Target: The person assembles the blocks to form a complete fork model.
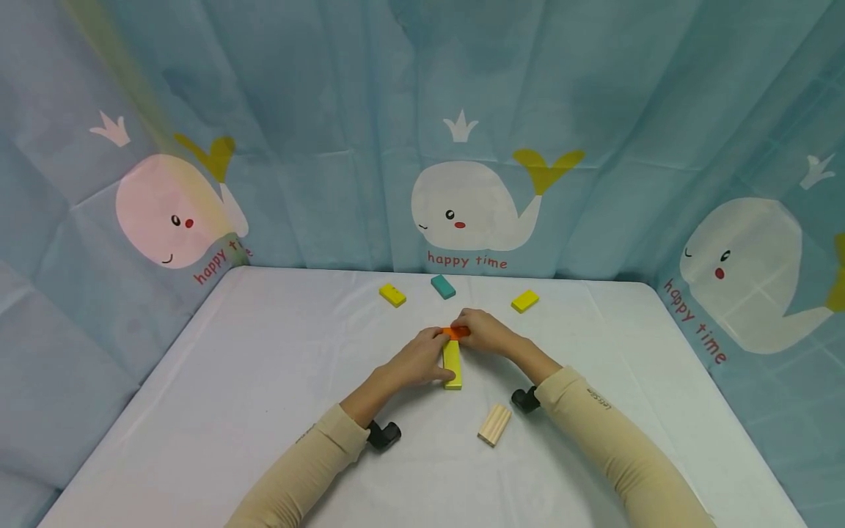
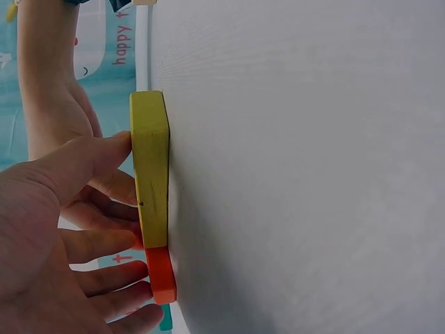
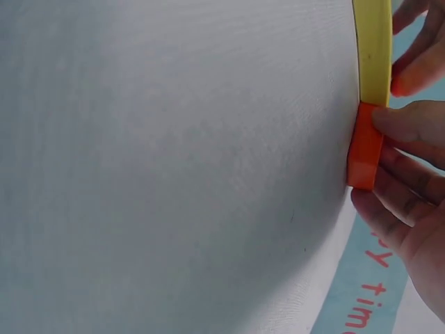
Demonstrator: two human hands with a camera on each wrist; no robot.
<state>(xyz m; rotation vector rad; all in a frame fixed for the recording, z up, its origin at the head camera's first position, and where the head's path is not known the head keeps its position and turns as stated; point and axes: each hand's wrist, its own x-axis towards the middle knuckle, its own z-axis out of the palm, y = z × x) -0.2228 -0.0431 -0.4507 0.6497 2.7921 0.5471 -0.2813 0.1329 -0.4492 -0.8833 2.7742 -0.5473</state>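
Observation:
A long yellow block (image 1: 452, 364) lies on the white table, its far end meeting an orange block (image 1: 455, 333) set crosswise, like a T. My left hand (image 1: 417, 358) rests beside them, fairly straight. Its thumb touches the yellow block (image 2: 151, 170) near the close end, and its other fingers reach the left end of the orange block (image 2: 160, 275). From the right, my right hand (image 1: 488, 331) pinches the orange block (image 3: 365, 147) between thumb and fingers. Part of the orange block is hidden under the fingers.
Farther back lie a yellow block (image 1: 392, 295), a teal block (image 1: 443, 287) and another yellow block (image 1: 525, 301). Closer to me is a plain wooden grooved block (image 1: 494, 425). A patterned blue curtain (image 1: 317, 198) hangs behind the table (image 1: 264, 352).

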